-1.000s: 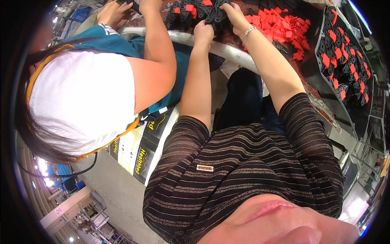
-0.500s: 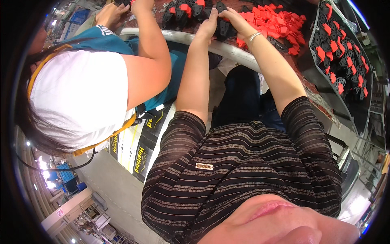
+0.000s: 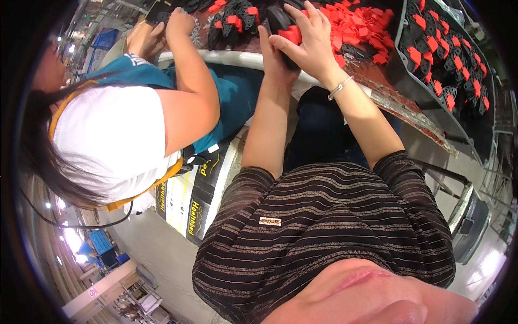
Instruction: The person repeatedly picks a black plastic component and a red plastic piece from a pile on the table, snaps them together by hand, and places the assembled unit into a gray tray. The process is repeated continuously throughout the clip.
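A black plastic part (image 3: 278, 20) is held up at the table's front edge between my two hands. My left hand (image 3: 279, 60) is closed round its lower left side, with the thumb raised along it. A small red plastic piece (image 3: 291, 35) sits against the black part. My right hand (image 3: 318, 48) grips over the red piece, its thumb below and fingers above. The exact fit between the two is hidden by my fingers. Just left on the table stand several black parts with red pieces (image 3: 235, 22).
A heap of loose red pieces (image 3: 356, 27) lies right of my hands, with a black part (image 3: 353, 53) at its near edge. Farther right a grey bin (image 3: 402, 65) holds many black-and-red parts. On my left, a co-worker (image 3: 189, 75) handles something dark near small loose screws.
My hands have come a little nearer to me. A red piece now shows at the black part, under my right hand. The co-worker's hands have moved lower into view.
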{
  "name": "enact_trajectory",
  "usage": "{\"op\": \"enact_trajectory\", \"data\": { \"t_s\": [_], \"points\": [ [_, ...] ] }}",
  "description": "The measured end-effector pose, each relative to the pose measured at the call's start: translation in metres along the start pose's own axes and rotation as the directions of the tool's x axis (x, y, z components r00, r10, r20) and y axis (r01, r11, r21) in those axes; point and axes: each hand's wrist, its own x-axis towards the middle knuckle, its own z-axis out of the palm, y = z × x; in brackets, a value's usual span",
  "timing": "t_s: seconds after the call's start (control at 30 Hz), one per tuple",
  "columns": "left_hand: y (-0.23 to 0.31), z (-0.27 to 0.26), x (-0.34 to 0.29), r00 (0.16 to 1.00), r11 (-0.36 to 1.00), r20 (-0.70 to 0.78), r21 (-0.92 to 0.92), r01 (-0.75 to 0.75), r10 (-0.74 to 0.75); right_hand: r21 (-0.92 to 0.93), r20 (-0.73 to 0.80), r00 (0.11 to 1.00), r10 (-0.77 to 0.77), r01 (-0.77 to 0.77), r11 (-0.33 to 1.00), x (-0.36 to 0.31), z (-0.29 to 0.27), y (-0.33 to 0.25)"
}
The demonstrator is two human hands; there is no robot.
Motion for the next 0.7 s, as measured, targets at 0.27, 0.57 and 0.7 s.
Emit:
{"op": "enact_trajectory", "data": {
  "t_s": [0.27,0.57,0.7],
  "points": [
    [-0.023,0.042,-0.045,0.994,0.971,0.092,-0.225,0.08,-0.06,-0.043,-0.117,0.987,-0.105,0.101,0.994,-0.026,-0.033,0.012],
    [-0.052,0.073,-0.064,0.994,0.969,0.073,-0.227,0.097,-0.082,-0.072,-0.17,0.985,0.017,-0.03,0.997,-0.036,-0.094,0.008],
    [-0.064,0.089,-0.067,0.994,0.993,0.102,-0.114,0.04,-0.028,0.153,0.021,0.993,0.117,-0.119,0.981,-0.04,-0.127,-0.011]
  ]
}}
